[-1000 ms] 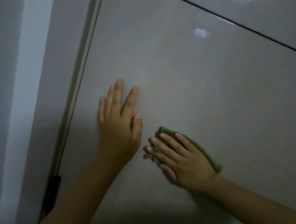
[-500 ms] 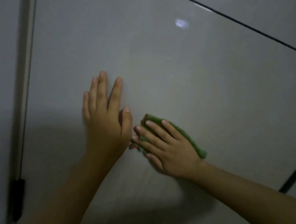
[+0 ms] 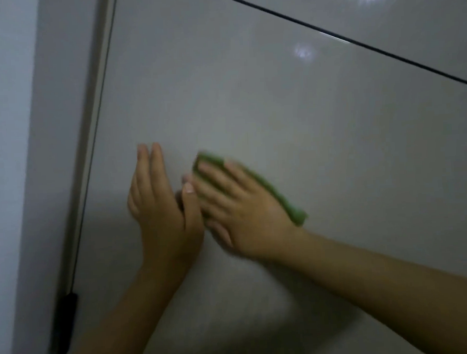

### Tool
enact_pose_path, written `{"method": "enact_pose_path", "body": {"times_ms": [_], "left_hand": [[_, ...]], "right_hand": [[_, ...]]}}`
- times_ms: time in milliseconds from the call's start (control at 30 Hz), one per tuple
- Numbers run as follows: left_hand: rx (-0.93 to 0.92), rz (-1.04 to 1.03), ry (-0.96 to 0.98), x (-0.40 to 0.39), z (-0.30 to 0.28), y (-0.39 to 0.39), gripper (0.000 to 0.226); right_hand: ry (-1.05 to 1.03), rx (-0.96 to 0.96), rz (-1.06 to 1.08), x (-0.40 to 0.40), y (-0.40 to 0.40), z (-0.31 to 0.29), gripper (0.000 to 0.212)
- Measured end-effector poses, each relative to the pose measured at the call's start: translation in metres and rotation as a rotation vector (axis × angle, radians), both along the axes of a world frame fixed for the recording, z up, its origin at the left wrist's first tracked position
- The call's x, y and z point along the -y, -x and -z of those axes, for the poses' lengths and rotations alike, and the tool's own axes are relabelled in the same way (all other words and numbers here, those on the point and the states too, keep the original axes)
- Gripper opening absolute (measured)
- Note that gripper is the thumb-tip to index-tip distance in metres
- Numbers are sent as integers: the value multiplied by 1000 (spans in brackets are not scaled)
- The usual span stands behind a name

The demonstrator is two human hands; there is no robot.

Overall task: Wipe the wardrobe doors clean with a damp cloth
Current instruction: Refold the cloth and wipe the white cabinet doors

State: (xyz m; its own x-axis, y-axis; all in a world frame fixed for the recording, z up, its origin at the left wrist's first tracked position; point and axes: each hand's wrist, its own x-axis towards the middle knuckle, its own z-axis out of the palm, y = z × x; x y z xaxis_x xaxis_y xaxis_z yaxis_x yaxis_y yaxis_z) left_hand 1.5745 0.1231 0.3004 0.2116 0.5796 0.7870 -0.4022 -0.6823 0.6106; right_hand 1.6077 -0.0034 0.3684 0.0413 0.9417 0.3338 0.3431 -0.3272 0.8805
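While pressing the green cloth [image 3: 271, 191] flat under spread right hand [image 3: 245, 216], with left hand [image 3: 161, 215] flat on the door [image 3: 333, 144], risking smearing fingerprints.

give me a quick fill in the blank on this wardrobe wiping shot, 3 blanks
1. The cloth under the right hand is ____ in colour.
2. The left hand rests on the wardrobe door holding ____.
3. The cloth is pressed by the ____ hand.

Missing words: green; nothing; right
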Motion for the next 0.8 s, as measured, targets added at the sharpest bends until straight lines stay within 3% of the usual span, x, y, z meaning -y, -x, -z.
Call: {"method": "enact_pose_path", "body": {"times_ms": [100,267,367,433,500,600,700,800], "left_hand": [[-20,10,-16,3,-1,2,65],[-69,9,-122,14,-2,6,61],[-80,-28,-171,21,1,3,60],[-79,-50,-187,26,2,0,60],[-74,-56,-230,34,4,-1,60],[-72,-59,-301,48,8,1,59],[-74,-42,-388,66,9,2,59],[-55,-55,-494,81,10,-1,59]], "right_hand": [[141,-21,46,42,3,7,56],[-326,101,64,44,0,-68,52],[-570,100,95,29,-1,-49,54],[-516,13,124,38,1,2,57],[-319,-37,137,68,6,57,58],[-208,-14,155,130,9,68,56],[-448,35,178,165,5,18,54],[-906,94,210,153,-2,-18,55]]}}
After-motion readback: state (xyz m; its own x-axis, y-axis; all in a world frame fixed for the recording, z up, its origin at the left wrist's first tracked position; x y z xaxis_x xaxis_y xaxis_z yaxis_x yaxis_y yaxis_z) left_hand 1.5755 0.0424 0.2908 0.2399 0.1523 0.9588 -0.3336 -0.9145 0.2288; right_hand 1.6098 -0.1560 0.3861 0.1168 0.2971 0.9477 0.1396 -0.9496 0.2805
